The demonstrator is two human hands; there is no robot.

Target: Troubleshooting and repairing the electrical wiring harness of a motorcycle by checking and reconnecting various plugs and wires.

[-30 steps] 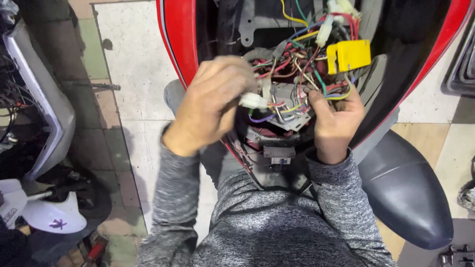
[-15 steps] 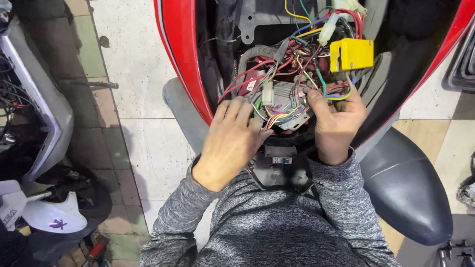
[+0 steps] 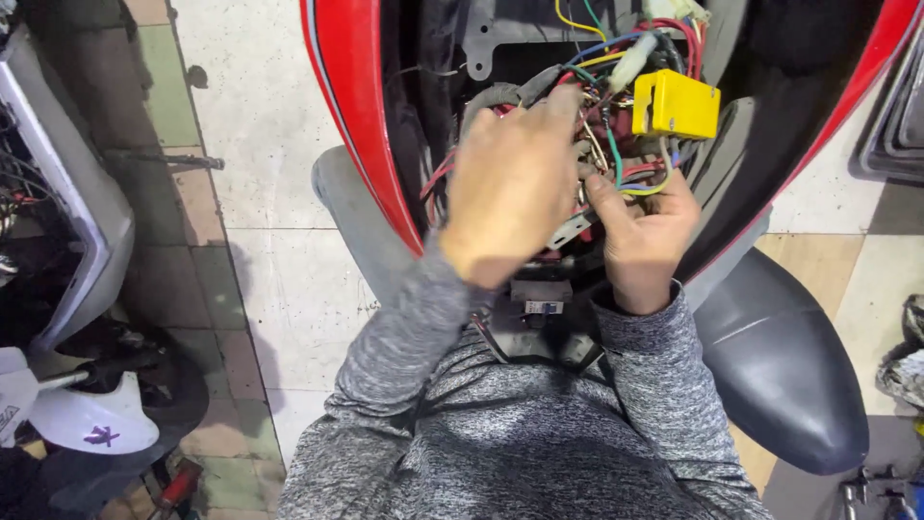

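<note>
Left hand (image 3: 510, 188) raised over the tangle of wires (image 3: 602, 144) inside the open red body panel (image 3: 356, 116) of a scooter, back of the hand toward the camera, blurred, fingertips reaching into the bundle; fingers curled loosely together, though whether clamped on any wire could not be told. Right hand (image 3: 640, 226) just beside it, lower and to the right, fingers pinched on a few thin wires, green and yellow among them, at the bundle's lower edge. Yellow box-shaped part (image 3: 679, 104) set at the upper right of the bundle, just above the right hand, with a white connector (image 3: 632, 60) near its upper left corner. Small rectangular label (image 3: 539, 306), white with dark marks, fixed on a dark part below both hands, close to the grey sleeves (image 3: 414, 327). Black seat (image 3: 780, 366) stretched away at the lower right. Tiled floor (image 3: 260, 193) on the left, with a white fender (image 3: 91, 424) bearing a small purple mark at the lower left corner.
</note>
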